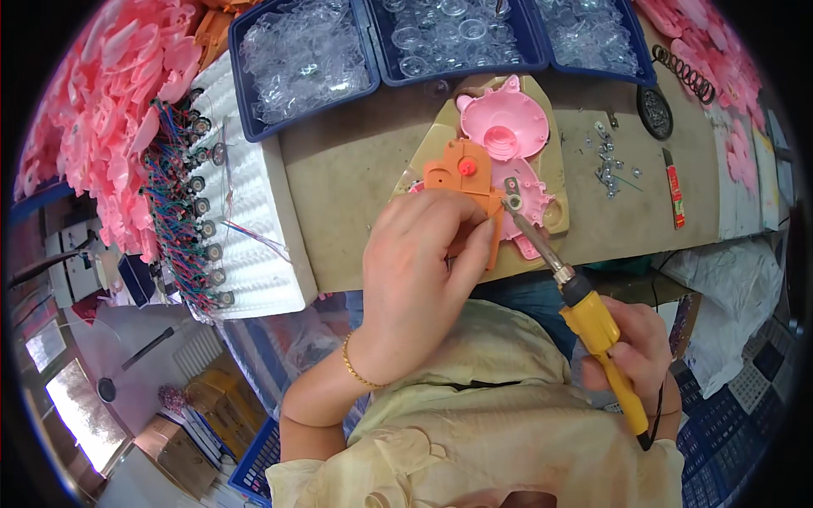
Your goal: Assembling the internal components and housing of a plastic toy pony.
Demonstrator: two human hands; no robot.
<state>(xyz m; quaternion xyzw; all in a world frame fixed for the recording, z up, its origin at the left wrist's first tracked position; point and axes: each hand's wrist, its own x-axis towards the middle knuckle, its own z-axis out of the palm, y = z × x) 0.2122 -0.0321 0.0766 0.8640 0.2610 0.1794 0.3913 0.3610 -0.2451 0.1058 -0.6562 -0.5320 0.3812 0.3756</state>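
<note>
In my right hand (637,343) is a yellow-handled soldering iron (597,326), slanting up and left. Its tip meets or hovers just over a small round metal piece (513,202) at the edge of a pink plastic shell (530,193); contact is hard to tell. My left hand (419,262) has thumb and fingers closed at the lower part of an orange plastic piece (457,165) with a red knob (467,167). The fingers hide part of that piece. Another pink shell (508,118), bowl-shaped, lies just beyond. All rest on a tan board (555,152).
Blue bins (377,63) of clear plastic parts line the back. At left, a white foam tray (262,245) carries several small round speaker-like parts with wires, beside heaped pink pieces (93,127). Metal bits (606,165), a red cutter knife (675,193) and a black coil (682,74) lie right.
</note>
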